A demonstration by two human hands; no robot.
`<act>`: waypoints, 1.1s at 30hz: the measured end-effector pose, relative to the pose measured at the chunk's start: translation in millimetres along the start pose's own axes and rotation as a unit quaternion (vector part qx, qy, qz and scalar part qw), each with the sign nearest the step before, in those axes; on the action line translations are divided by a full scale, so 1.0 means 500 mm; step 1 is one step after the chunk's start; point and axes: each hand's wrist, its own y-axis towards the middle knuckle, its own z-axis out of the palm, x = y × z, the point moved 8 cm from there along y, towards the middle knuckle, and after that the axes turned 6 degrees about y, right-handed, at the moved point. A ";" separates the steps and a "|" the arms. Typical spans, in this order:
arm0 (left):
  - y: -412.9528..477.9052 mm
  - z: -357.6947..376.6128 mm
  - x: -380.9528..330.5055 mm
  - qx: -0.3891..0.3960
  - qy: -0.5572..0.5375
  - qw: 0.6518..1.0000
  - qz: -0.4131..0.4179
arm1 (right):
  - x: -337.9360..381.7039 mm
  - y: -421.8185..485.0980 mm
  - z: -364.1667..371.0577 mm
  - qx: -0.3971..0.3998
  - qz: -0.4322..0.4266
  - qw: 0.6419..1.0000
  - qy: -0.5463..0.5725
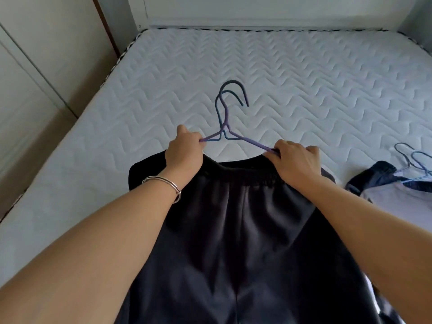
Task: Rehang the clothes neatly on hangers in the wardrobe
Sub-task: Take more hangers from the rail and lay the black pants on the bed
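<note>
Black trousers (243,230) lie flat on the white quilted mattress (292,78), elastic waistband toward the far side. Two thin wire hangers (225,118), one purple and one dark blue, overlap just beyond the waistband, hooks pointing away from me. My left hand (184,148) pinches the left arm of the hangers at the waistband's left end. My right hand (295,160) grips the right arm of the purple hanger at the waistband's right end. The lower parts of the hangers are hidden behind my hands and the cloth.
At the right edge of the mattress lie a dark garment (374,176) and a pale garment (402,195) with more blue wire hangers (413,160). Pale wardrobe doors (35,78) stand along the left. A white headboard (257,12) runs along the far side.
</note>
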 end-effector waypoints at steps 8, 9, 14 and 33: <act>-0.099 0.356 0.146 0.155 0.091 0.984 -0.007 | -0.067 -0.096 0.315 0.112 0.031 0.993 0.034; -0.125 0.376 0.170 0.136 0.121 0.983 -0.001 | -0.076 -0.123 0.349 0.133 0.018 0.991 0.018; -0.108 0.399 0.202 0.070 0.144 0.987 0.003 | -0.091 -0.121 0.399 0.117 -0.017 0.993 0.005; -0.213 0.344 0.170 0.111 -0.002 0.993 -0.048 | -0.029 -0.269 0.318 0.102 -0.066 0.990 0.066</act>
